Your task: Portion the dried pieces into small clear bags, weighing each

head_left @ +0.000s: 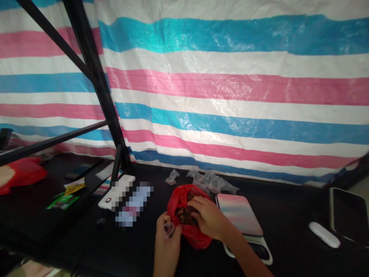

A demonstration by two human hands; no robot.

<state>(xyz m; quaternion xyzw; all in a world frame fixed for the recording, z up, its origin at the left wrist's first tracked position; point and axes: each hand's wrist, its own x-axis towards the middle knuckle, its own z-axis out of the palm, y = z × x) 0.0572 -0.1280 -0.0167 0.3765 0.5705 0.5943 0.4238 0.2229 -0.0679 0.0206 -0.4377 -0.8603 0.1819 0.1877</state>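
My right hand (206, 217) reaches into the mouth of a red plastic bag (190, 234), its fingers curled over dark brown pieces (186, 215) inside. What those fingers grip is hidden. My left hand (167, 246) is beside the bag, pinching a small clear plastic bag (169, 230). Just right of my right hand lies a flat digital scale (240, 214) with a glossy top reflecting pink and blue. More small clear plastic bags (208, 181) lie in a loose heap behind the red bag.
A pixelated white device (117, 191) and a blurred object (134, 204) lie left on the black table (288, 254). Further left are green packets (62, 202) and another red bag (21, 175). A dark tablet (348, 215) and white case (324, 234) sit right, before a striped tarp (230, 88).
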